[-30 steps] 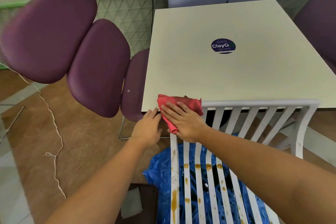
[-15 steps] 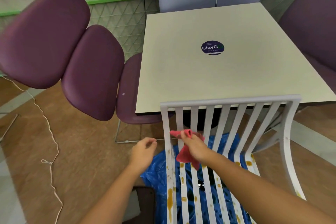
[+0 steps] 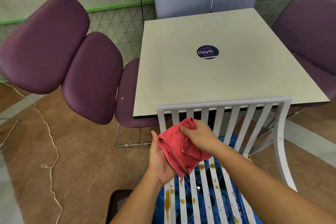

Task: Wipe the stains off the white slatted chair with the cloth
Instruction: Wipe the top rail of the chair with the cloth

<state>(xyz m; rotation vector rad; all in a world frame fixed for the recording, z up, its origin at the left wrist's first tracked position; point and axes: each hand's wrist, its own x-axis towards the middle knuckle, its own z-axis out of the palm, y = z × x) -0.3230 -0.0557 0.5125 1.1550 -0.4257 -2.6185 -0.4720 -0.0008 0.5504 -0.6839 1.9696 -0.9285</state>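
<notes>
Both of my hands are on the red cloth (image 3: 179, 151), held up in front of the backrest of the white slatted chair (image 3: 225, 102), not on the slats. My right hand (image 3: 198, 137) grips the cloth's upper bunched end, fingers curled over the fold. My left hand (image 3: 160, 158) is turned palm-in under the cloth's lower left edge, thumb up along it. Its fingers are hidden behind the fabric, so I cannot tell if they curl round it or just support it. The cloth hangs crumpled between the two hands, with a frayed corner dangling over the seat slats.

The chair stands pushed up to the beige table (image 3: 218, 82), its top rail just at the near table edge. Brown stains (image 3: 167, 200) run down the seat slats – a long drip on the left-most slat and smaller blots across the others.

A blue plastic sheet (image 3: 159, 209) shows under and through the seat. A round dark sticker (image 3: 207, 52) sits on the table top. Purple padded chairs (image 3: 45, 42) stand left of the table, with another on the right edge. A white cord (image 3: 52, 143) trails over the brown floor, and a dark object (image 3: 118, 203) sits at the bottom edge – too cropped to name.
</notes>
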